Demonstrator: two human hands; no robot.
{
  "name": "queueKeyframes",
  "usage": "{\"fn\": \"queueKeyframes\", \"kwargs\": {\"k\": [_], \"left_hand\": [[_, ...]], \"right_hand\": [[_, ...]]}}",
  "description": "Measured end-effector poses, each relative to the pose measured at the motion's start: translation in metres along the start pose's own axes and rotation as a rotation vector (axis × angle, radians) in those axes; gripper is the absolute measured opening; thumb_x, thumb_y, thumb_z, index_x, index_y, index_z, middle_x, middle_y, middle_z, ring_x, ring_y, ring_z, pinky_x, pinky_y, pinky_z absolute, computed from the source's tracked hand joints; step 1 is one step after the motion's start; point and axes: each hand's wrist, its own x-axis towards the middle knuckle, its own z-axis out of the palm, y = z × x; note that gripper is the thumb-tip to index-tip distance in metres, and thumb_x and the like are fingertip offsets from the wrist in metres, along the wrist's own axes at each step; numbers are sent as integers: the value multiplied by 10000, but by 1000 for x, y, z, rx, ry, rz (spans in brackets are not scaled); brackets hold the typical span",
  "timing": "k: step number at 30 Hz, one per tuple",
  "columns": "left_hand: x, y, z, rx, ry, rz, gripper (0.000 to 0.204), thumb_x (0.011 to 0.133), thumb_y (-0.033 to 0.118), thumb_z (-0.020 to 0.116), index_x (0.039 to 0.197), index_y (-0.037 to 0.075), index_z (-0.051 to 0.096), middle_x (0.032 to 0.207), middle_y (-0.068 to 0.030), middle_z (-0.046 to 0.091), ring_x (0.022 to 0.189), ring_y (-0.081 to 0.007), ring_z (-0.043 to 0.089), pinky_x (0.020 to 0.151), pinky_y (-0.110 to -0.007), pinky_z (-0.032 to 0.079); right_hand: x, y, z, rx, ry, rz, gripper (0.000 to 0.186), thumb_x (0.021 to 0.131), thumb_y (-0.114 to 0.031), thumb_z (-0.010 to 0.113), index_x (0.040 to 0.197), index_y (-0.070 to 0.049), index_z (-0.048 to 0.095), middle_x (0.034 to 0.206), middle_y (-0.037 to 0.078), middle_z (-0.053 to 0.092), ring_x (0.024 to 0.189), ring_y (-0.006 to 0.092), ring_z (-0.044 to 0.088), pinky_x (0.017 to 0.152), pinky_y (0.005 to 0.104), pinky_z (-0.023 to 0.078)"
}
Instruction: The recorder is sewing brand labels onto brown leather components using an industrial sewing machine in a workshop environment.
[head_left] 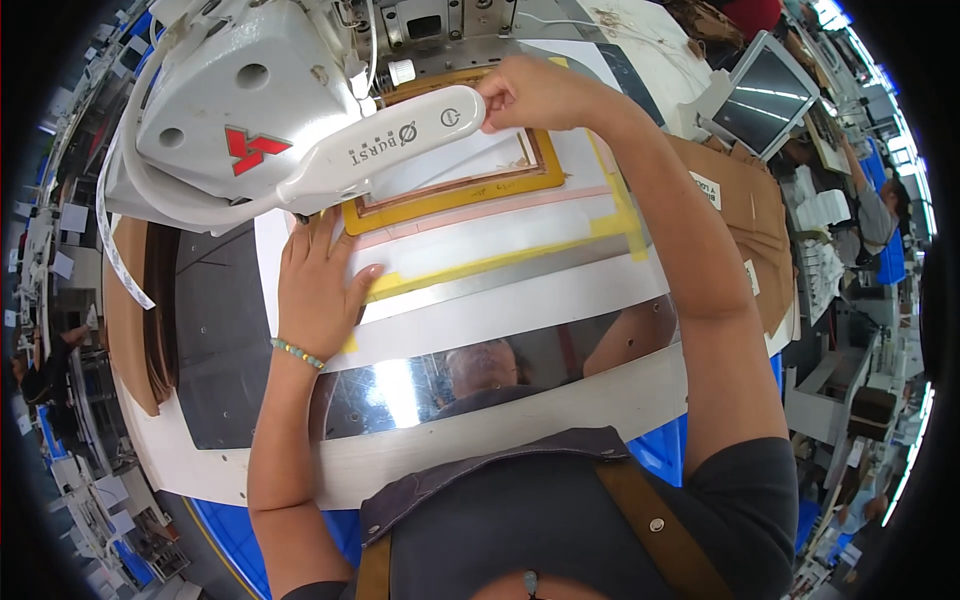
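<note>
My left hand (318,270) lies flat with its fingers stretched on a white template sheet (485,300) edged with yellow tape. Its fingertips reach the near-left corner of a yellow frame (460,195), partly under the sewing machine's white head (215,110). At the rounded end of a long white lamp-like arm (385,140), my right hand (530,95) is closed, fingers curled together above the frame's far right side. What it pinches, if anything, is hidden. White material (470,160) shows inside the frame.
A shiny metal plate (400,395) lies nearest me on the table. Brown pieces stand stacked at the left (145,320), and brown pieces with white labels (735,215) lie at the right. A screen (765,95) stands at the back right. Other people work beyond.
</note>
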Motion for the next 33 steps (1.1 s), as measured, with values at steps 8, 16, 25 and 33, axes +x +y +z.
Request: {"fn": "queueKeyframes", "kwargs": {"k": [8, 16, 25, 33], "left_hand": [[-2, -4, 4, 13, 1, 0, 584, 1027, 452, 616, 1430, 29, 638, 1624, -196, 473, 1487, -439, 387, 1255, -527, 277], [-2, -3, 1, -24, -54, -10, 546, 1041, 386, 586, 1448, 22, 613, 1663, -208, 419, 1527, -446, 340, 1264, -520, 249], [-4, -4, 3, -40, -19, -18, 581, 1040, 436, 604, 1448, 23, 636, 1651, -199, 428, 1517, -431, 333, 1258, -511, 245], [0, -2, 6, -27, -66, -11, 588, 1051, 410, 572, 1503, 33, 572, 1694, -206, 368, 1554, -443, 302, 1279, -515, 220]], "right_hand": [[-30, -7, 13, -163, -87, 121, 71, 833, -62, 719, 858, -34, 778, 761, 92, 734, 732, 198, 691, 697, 346, 528], [-16, -5, 7, -237, -217, 185, 67, 830, -60, 723, 854, -38, 782, 792, 93, 752, 752, 203, 710, 707, 349, 544], [-26, -30, 19, -538, -231, 181, 133, 838, -18, 661, 918, -89, 741, 963, 86, 710, 956, 267, 696, 802, 414, 558], [-28, 1, 1, -526, 16, -74, 188, 912, -7, 566, 967, -84, 728, 1017, 109, 695, 1032, 331, 679, 842, 431, 555]]}}
